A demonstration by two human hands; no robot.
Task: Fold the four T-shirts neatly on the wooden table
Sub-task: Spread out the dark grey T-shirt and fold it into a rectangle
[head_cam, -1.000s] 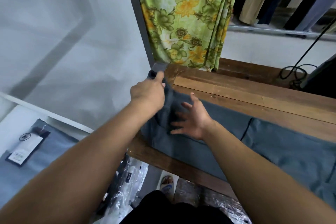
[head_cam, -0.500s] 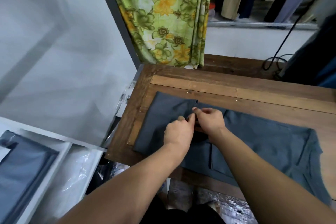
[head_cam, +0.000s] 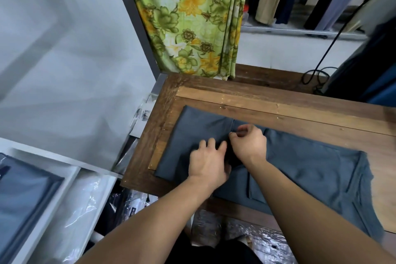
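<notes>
A grey-blue T-shirt [head_cam: 300,169] lies flat along the wooden table [head_cam: 278,100], its left end folded over into a flap [head_cam: 192,128]. My left hand [head_cam: 207,163] rests on that flap near its edge, fingers bent and spread on the cloth. My right hand [head_cam: 249,146] sits just to the right of it, fingers curled, pinching the flap's edge between thumb and forefinger. Both hands nearly touch at the middle of the shirt.
A green and yellow floral curtain [head_cam: 197,17] hangs behind the table's far left corner. A black cable [head_cam: 317,75] lies at the back right. At the lower left, a white shelf [head_cam: 70,180] holds another grey-blue garment [head_cam: 23,197] and plastic bags [head_cam: 83,216].
The left end of the shirt has been folded over to the right and laid flat. Both hands came together at the flap's edge. My left fingers have spread on the cloth.
</notes>
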